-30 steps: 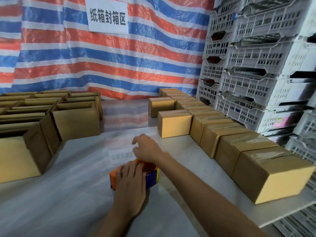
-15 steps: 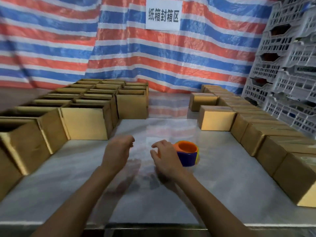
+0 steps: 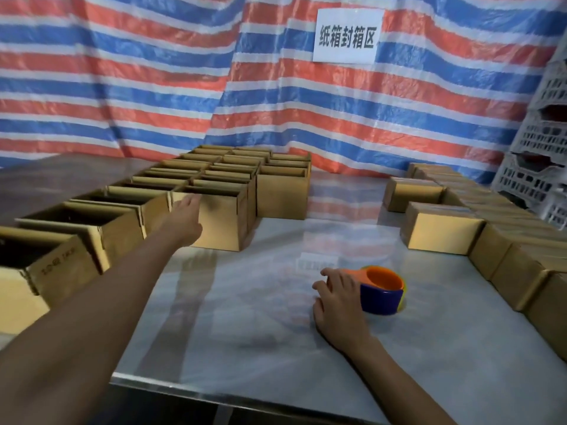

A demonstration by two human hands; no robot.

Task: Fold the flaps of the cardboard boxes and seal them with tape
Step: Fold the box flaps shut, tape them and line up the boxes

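Several open cardboard boxes stand in rows on the left of the table. My left hand (image 3: 184,220) stretches out with straight fingers against the front wall of the nearest open box (image 3: 222,222). A tape dispenser (image 3: 382,291), orange on top and blue round the side, sits on the table at the right. My right hand (image 3: 336,297) rests beside its left side, fingers loosely bent and touching it. Sealed boxes (image 3: 437,228) line the right side.
The table (image 3: 260,332) has a shiny grey top with its front edge near me. A striped red, white and blue tarp (image 3: 153,72) with a white sign (image 3: 346,35) hangs behind. White plastic crates (image 3: 540,167) are stacked at the far right.
The view has swung left. My left hand has reached forward from the table's middle to the open box. My right hand has stayed by the tape dispenser.
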